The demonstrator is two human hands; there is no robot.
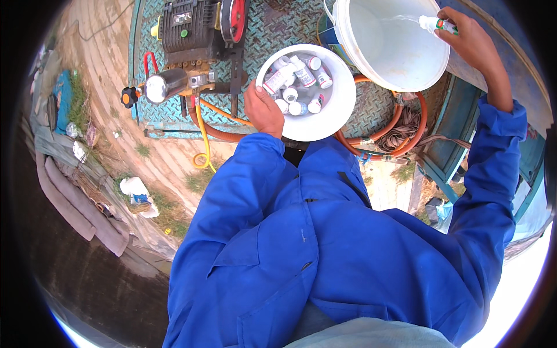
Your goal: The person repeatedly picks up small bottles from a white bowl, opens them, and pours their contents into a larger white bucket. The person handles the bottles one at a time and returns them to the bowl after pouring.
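My right hand grips a small white bottle with a green and orange label, tipped sideways over the mouth of a large white bucket. A thin stream of liquid runs from the bottle's neck into the bucket. With my left hand I hold the rim of a smaller white bucket close to my body, fingers curled behind its wall. Several small white bottles with printed labels lie jumbled inside that smaller bucket.
A pump with a red pulley stands at the left on the blue-green tread-plate deck. Beside it is a metal cylinder with an orange-black knob. An orange hose coils at the right; a yellow hose hangs off the deck's near edge.
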